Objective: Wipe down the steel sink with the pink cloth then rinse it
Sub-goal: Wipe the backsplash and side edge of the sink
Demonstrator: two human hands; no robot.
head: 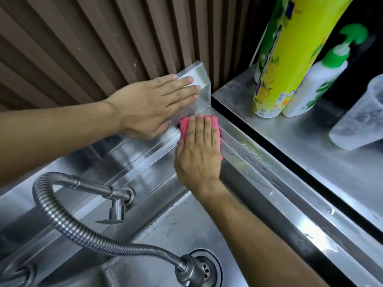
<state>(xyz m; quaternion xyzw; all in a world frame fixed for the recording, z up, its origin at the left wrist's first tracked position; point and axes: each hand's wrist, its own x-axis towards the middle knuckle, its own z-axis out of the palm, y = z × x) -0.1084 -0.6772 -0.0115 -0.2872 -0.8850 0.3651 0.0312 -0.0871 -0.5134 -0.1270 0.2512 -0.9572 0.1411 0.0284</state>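
The steel sink (275, 189) fills the lower half of the view, with its drain (205, 268) at the bottom centre. The pink cloth (184, 127) lies folded at the sink's far right corner, on the rim ledge. My right hand (199, 154) presses flat on the cloth, fingers together, covering most of it. My left hand (153, 106) rests flat with fingers extended against the raised steel backsplash (202, 83), just left of the cloth, holding nothing. Water drops and streaks sit on the right rim.
A flexible steel faucet hose (68, 226) loops over the basin, its head near the drain. On the steel counter (310, 146) to the right stand a yellow-green bottle (290, 59), a white pump bottle (319, 83) and a clear plastic cup (358, 121). Brown slatted wall behind.
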